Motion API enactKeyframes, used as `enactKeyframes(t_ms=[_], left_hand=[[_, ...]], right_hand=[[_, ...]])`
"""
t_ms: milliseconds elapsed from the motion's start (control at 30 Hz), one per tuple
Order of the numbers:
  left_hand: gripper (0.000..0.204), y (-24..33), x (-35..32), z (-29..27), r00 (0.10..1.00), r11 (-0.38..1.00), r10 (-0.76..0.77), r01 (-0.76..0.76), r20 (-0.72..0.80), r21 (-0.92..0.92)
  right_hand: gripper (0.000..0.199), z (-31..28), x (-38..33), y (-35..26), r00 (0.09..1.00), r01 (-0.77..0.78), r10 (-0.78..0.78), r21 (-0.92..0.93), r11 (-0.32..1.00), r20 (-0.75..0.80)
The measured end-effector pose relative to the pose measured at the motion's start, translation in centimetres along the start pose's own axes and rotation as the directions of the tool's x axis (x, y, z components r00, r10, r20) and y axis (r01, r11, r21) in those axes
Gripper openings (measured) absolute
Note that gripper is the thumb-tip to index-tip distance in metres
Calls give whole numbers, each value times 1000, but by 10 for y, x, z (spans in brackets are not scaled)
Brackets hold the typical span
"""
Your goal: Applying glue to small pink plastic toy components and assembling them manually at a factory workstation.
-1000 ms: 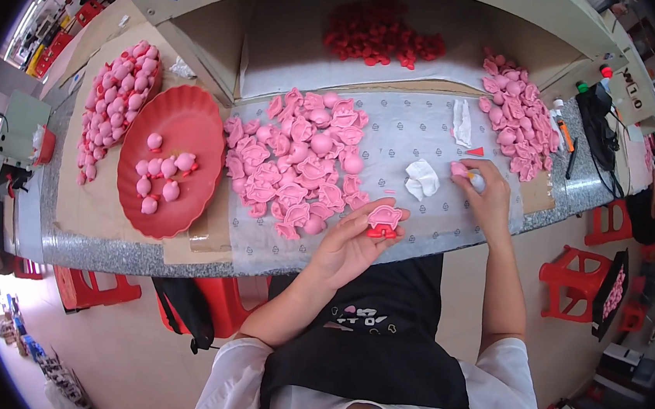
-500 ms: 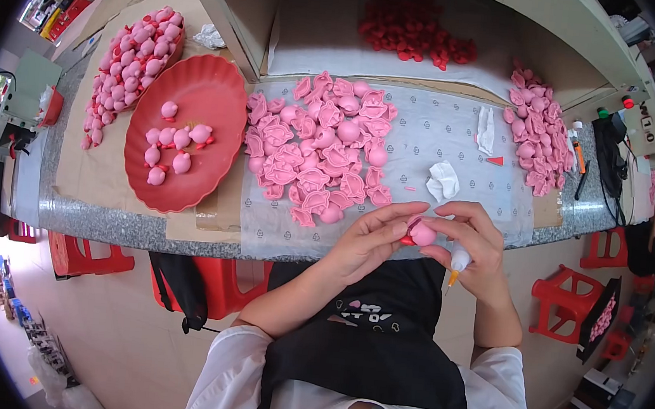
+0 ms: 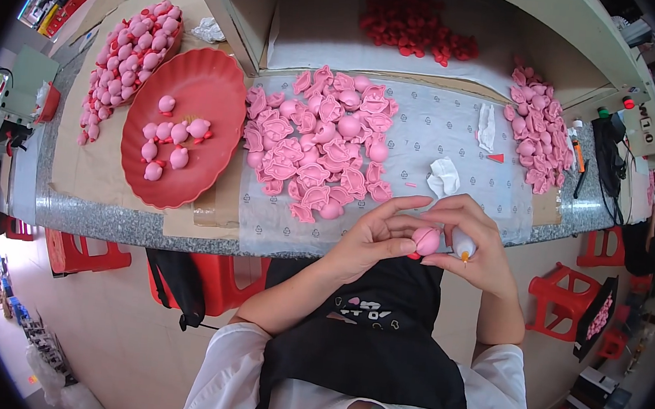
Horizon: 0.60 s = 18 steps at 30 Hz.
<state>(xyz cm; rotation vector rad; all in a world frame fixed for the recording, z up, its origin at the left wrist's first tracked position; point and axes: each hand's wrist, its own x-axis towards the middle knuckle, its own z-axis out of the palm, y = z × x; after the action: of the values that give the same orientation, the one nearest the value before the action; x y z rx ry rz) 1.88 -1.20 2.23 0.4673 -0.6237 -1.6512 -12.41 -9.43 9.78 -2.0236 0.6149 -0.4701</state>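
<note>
Grey stone desk (image 3: pixel 107 224) under a paper-lined work surface, seen from above.
Left hand (image 3: pixel 371 243) fingers pinch a pink toy piece (image 3: pixel 426 240) steady; right hand (image 3: pixel 470 244) grips a small white bottle (image 3: pixel 462 242) against it; loose pink parts (image 3: pixel 321 145) and red tray (image 3: pixel 186 126) lie beyond.

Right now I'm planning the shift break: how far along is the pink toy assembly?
Done: eight finished pink figures lie on the red tray. In hand: the left hand holds one pink piece, and the right hand holds a small white bottle beside it. Left: a large pile of pink shells on the counter.
</note>
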Motion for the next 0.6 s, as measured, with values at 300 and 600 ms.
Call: enactKeyframes(t_ms=[300, 600], left_hand=[[52, 17, 1, 0, 992, 983, -111, 119, -62, 139], [40, 14, 6, -15, 973, 806, 162, -228, 166, 546]], right_hand=[[35, 2, 1, 20, 998, -38, 24, 251, 967, 62], [30, 25, -6, 34, 917, -376, 272, 862, 340, 293]])
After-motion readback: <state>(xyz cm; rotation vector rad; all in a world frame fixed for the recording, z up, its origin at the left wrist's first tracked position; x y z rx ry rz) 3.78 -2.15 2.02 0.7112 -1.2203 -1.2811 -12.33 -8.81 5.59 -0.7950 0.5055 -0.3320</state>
